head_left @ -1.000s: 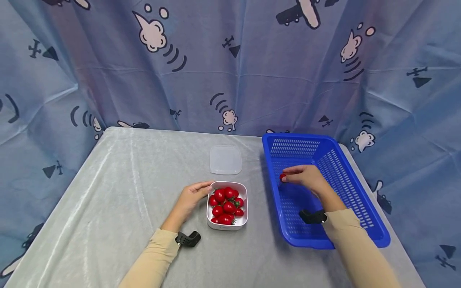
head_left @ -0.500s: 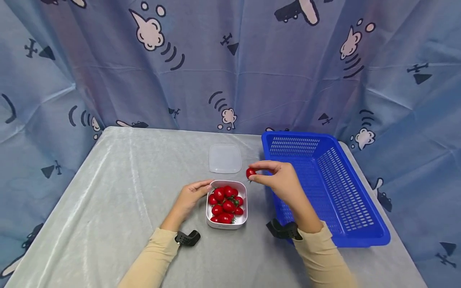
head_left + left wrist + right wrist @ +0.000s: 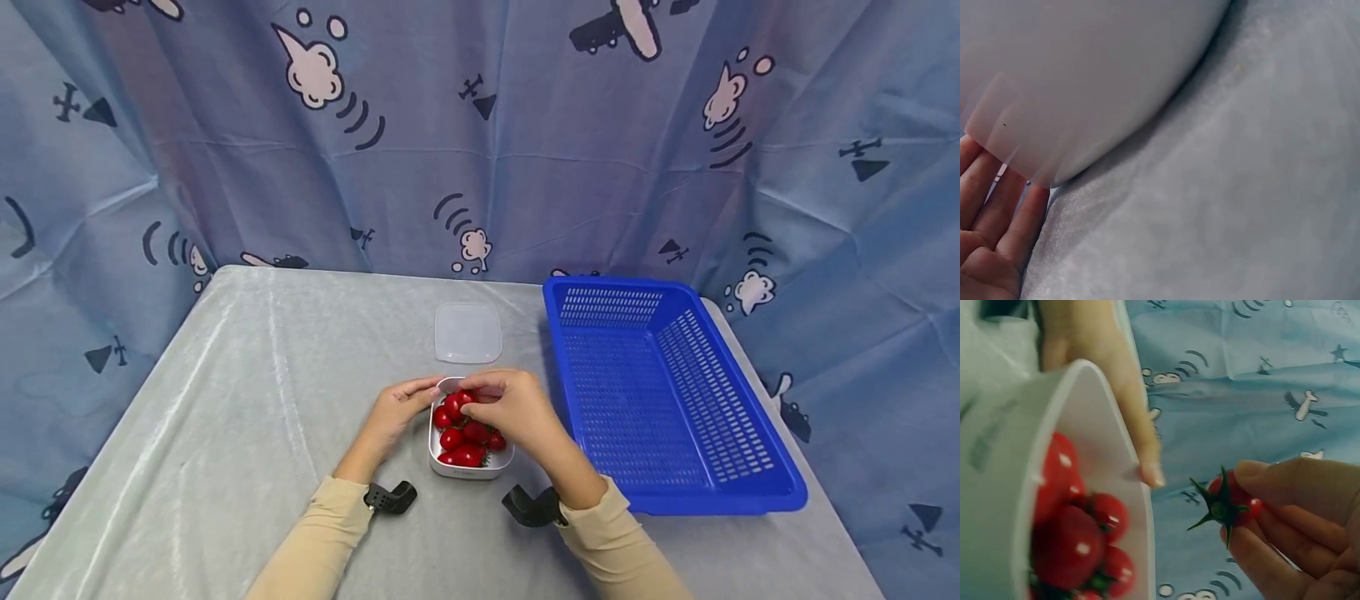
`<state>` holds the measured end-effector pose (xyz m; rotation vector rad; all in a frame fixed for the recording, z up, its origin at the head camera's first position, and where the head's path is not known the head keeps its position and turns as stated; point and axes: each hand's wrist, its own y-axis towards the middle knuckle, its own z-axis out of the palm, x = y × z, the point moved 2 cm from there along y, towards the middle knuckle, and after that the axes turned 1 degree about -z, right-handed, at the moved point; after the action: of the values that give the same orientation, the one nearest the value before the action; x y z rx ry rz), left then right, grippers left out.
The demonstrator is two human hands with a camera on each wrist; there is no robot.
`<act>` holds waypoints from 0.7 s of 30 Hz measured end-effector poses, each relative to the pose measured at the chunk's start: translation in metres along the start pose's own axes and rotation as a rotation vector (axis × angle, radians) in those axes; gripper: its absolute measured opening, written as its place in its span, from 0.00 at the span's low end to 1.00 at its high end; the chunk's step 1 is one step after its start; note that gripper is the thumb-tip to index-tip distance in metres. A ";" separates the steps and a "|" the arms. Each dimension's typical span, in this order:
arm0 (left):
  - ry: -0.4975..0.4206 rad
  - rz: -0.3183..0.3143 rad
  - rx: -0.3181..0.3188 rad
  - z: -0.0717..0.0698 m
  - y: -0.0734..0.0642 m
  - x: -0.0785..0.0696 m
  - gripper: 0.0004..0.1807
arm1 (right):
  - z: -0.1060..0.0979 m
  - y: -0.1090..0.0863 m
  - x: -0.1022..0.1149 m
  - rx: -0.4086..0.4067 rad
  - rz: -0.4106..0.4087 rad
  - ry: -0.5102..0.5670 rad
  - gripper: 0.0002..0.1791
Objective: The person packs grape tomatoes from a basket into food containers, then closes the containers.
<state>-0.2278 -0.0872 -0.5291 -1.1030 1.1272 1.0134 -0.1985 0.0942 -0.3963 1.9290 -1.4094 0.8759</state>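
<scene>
My right hand (image 3: pixel 525 414) pinches a cherry tomato (image 3: pixel 1218 509) between thumb and fingers, its green star-shaped stem end facing the right wrist camera. In the head view this hand is over the right back part of a white square container (image 3: pixel 463 472) and covers part of it. Several red cherry tomatoes (image 3: pixel 452 439) lie inside, some with green stems. On the left back corner my left hand (image 3: pixel 393 417) holds the container, thumb at the rim. The left wrist view shows its fingers (image 3: pixel 1022 215) against the outer wall.
A clear square lid (image 3: pixel 468 333) lies flat behind the container. To the right stands a blue perforated basket (image 3: pixel 564 367), no tomatoes visible in it. Pale cloth covers the table (image 3: pixel 187 417); a blue patterned curtain (image 3: pixel 405 167) hangs behind.
My right hand has moved left from inside the blue basket to over the white container, carrying the cherry tomato. My left hand has stayed at the container's left corner.
</scene>
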 end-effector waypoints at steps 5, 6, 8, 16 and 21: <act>-0.016 0.020 0.001 0.002 0.000 -0.002 0.19 | 0.013 0.001 -0.005 0.008 -0.073 -0.153 0.11; -0.018 0.022 0.001 0.002 0.001 -0.002 0.19 | 0.016 0.001 -0.007 0.017 -0.076 -0.162 0.11; -0.020 0.026 0.000 0.002 0.001 -0.003 0.19 | 0.020 0.003 -0.010 0.033 -0.069 -0.167 0.11; -0.031 0.011 0.027 0.004 0.001 -0.004 0.21 | 0.002 0.010 -0.003 -0.150 0.026 0.022 0.11; -0.039 -0.023 0.036 0.003 0.003 -0.009 0.21 | -0.033 0.039 0.002 -0.274 0.142 0.221 0.14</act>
<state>-0.2314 -0.0839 -0.5207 -1.0613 1.0953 0.9887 -0.2408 0.1079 -0.3714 1.4979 -1.4608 0.8795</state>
